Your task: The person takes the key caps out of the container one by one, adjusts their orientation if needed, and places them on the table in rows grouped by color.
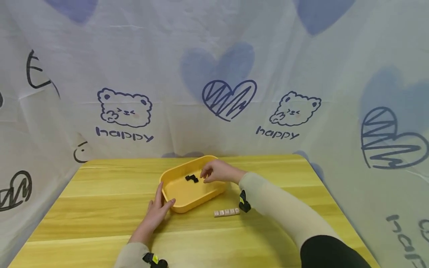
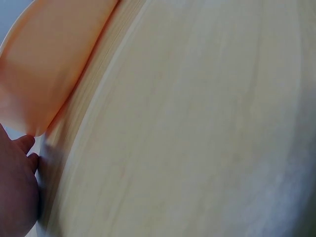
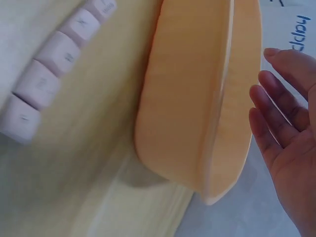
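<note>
A yellow plastic tray [image 1: 197,205] sits on the table with several small black keycaps [image 1: 192,178] inside. My left hand [image 1: 156,213] rests against its near-left corner, fingers fairly straight along the left side and thumb at the front rim. In the left wrist view, fingertips [image 2: 27,143] of that hand touch the tray's lower edge. Over the tray's right part hovers my right hand [image 1: 219,172], fingers loosely bent, with nothing seen between them in the right wrist view. Several pale pink keycaps [image 1: 226,212] with printed characters form a row in front of the tray.
The wood-grain table [image 1: 110,193] ends at a back edge close behind the tray. A white cloth [image 1: 174,123] printed with bears and hearts hangs behind and along both sides. My right forearm passes over the table's right part, beside the keycap row.
</note>
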A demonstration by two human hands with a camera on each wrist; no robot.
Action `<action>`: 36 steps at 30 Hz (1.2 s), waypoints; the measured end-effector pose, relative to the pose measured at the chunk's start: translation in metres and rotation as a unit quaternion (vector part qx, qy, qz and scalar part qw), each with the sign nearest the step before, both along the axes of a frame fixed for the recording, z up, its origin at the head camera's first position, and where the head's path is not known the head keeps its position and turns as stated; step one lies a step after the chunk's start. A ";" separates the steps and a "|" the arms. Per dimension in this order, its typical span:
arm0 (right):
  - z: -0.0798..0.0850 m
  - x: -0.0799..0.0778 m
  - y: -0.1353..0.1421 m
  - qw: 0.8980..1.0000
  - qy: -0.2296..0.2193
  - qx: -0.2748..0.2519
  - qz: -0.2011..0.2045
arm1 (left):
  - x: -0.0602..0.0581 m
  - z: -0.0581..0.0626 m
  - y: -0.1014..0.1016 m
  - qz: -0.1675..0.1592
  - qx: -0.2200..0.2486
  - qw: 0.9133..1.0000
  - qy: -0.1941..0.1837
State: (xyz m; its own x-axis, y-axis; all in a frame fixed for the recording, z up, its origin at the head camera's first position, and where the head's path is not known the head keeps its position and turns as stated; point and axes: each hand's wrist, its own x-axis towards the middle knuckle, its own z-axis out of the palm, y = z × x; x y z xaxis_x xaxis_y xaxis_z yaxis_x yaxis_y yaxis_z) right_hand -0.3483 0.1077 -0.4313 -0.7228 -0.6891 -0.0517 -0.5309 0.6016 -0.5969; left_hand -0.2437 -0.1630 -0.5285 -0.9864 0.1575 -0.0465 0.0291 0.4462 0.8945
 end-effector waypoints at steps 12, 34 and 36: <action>-0.005 -0.028 -0.030 0.991 0.037 0.110 0.069 | 0.002 -0.001 0.001 0.012 -0.005 1.000 0.014; -0.033 -0.076 -0.067 0.964 0.054 0.239 0.107 | 0.001 -0.005 0.003 0.022 -0.007 0.999 0.041; -0.034 -0.078 -0.070 0.962 0.054 0.243 0.112 | 0.001 -0.006 0.003 0.022 -0.009 0.999 0.046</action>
State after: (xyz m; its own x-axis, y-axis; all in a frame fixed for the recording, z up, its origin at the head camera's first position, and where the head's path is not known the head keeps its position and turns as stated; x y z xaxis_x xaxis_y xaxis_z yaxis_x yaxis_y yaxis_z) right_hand -0.4260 0.0382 -0.4657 -0.5781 -0.7417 -0.3401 -0.7232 0.6588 -0.2074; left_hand -0.2432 -0.1599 -0.5341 -0.9927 0.1131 0.0427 0.0908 0.4641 0.8811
